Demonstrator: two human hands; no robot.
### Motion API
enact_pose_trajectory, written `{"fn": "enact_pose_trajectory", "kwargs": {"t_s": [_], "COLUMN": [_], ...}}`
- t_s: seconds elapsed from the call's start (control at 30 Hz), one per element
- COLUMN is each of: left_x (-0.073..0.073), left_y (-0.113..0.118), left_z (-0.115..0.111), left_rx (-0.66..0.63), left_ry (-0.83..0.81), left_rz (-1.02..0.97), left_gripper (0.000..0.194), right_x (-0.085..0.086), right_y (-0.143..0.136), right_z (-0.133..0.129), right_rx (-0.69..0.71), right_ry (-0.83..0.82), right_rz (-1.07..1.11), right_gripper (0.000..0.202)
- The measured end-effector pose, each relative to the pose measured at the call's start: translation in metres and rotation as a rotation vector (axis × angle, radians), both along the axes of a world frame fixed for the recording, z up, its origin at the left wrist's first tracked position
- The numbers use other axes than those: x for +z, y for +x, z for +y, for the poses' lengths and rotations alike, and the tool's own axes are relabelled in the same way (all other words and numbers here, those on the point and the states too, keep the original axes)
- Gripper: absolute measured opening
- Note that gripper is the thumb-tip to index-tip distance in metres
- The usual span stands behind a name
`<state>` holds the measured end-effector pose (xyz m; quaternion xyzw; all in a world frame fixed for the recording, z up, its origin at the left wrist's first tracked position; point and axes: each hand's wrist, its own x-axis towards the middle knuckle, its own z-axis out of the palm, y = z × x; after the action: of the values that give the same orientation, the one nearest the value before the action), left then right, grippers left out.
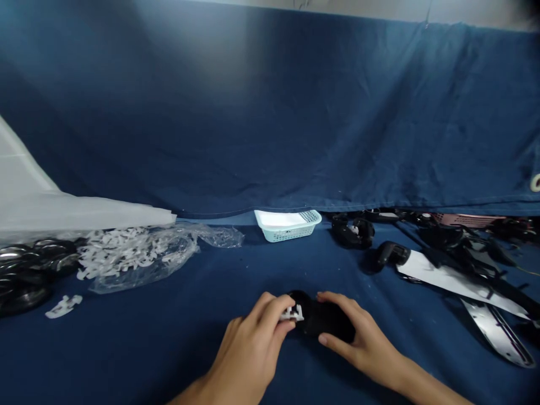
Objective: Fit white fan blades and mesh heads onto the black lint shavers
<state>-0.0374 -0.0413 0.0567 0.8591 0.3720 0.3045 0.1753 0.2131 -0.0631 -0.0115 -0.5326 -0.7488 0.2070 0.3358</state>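
Observation:
Near the bottom centre, a black part [327, 322] with a round end on its left lies on the blue cloth. My right hand [363, 340] is closed round its right side, thumb in front and fingers behind. My left hand [257, 343] pinches a small white plastic piece [297, 313] between thumb and fingers, at the round end of the black part. Fingers partly hide the white piece, and whether it touches the black part cannot be made out.
White pieces [122, 250] lie on a clear bag [147, 275] at left, beside black round parts [25, 295]; one loose white piece [63, 306] is nearer. A light-blue basket [291, 232] stands behind my hands. Black and silver parts [498, 332] are piled at right.

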Motion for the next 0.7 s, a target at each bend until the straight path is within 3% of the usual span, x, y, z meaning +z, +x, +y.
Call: {"fn": "enact_pose_trajectory", "kwargs": {"t_s": [0.1, 0.2, 0.33, 0.53, 0.7], "left_x": [0.019, 0.039, 0.049, 0.034, 0.027], "left_y": [0.004, 0.012, 0.02, 0.013, 0.009], "left_z": [0.008, 0.015, 0.023, 0.037, 0.047], "left_rx": [-0.03, -0.161, -0.326, -0.346, -0.367], "left_ry": [-0.358, -0.786, -1.119, -1.258, -1.229], "left_rz": [-0.164, -0.287, -0.346, -0.451, -0.538], "left_gripper": [0.017, 0.023, 0.021, 0.02, 0.023], "right_x": [-0.001, -0.003, -0.003, -0.005, -0.007], "right_y": [-0.001, -0.002, -0.002, 0.002, 0.007], "right_z": [0.003, 0.005, 0.006, 0.008, 0.011], "right_rx": [-0.023, -0.016, -0.012, -0.029, 0.009], "right_ry": [-0.002, -0.002, -0.024, -0.018, 0.092], "right_rz": [0.04, 0.066, 0.086, 0.037, 0.039], "right_gripper": [0.055, 0.054, 0.053, 0.051, 0.047]}}
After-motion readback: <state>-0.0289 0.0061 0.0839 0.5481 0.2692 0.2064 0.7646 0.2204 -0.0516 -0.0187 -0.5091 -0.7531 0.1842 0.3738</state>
